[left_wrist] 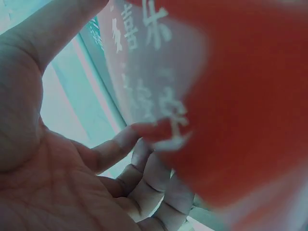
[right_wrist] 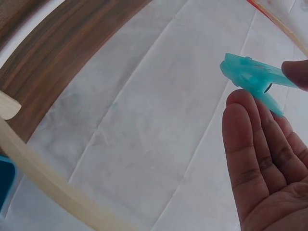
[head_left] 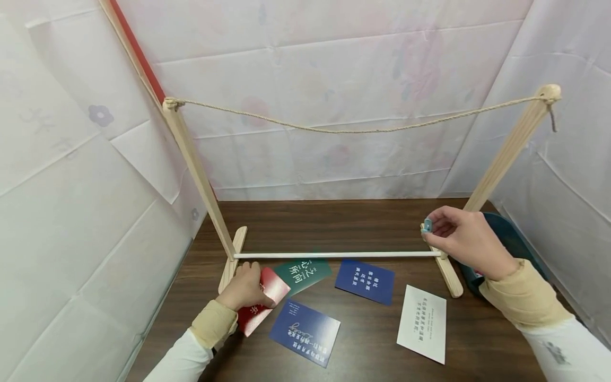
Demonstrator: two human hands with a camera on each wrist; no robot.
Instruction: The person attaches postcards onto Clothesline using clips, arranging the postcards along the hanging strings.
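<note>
My left hand grips a red card with white lettering, at the left of the table. In the left wrist view the red card fills much of the picture, between thumb and fingertips. My right hand pinches a small light-blue clothespin beside the right post. Up close in the right wrist view, the clothespin has its handles between thumb and fingers. Beside the red card lies a green card, partly overlapped by it.
A wooden frame has a left post, a right post, a sagging rope and a white rod. Two blue cards and a white card lie on the table. A dark teal bin stands behind my right wrist.
</note>
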